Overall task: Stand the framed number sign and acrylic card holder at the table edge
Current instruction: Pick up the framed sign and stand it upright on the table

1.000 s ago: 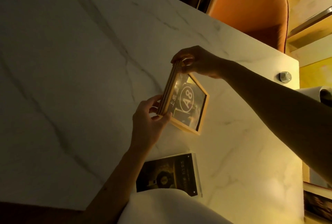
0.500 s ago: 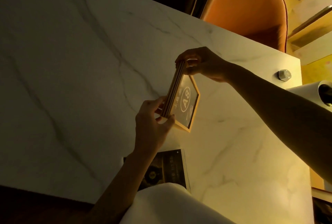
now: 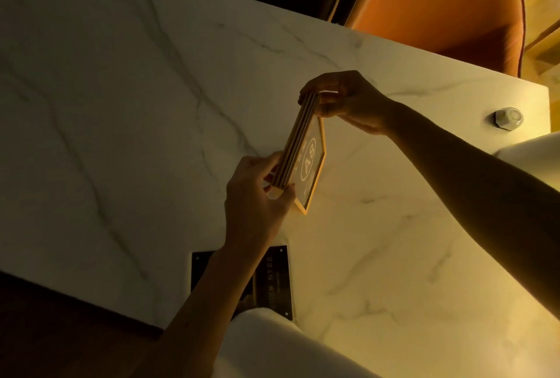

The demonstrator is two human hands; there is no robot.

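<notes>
The framed number sign, a wooden frame with "A8" in a white circle, is held nearly upright on the white marble table, its face turned to the right. My left hand grips its near corner. My right hand pinches its far top corner. The acrylic card holder with a dark card lies flat near the table's front edge, partly hidden under my left forearm.
Two orange chairs stand behind the table's far edge. A small faceted metal object sits by the right edge. A white garment covers the bottom of the view.
The frame has been tipped up from leaning toward me to almost edge-on and upright. Both hands have kept their grip. The view has shifted slightly, showing more of the card holder's left side.
</notes>
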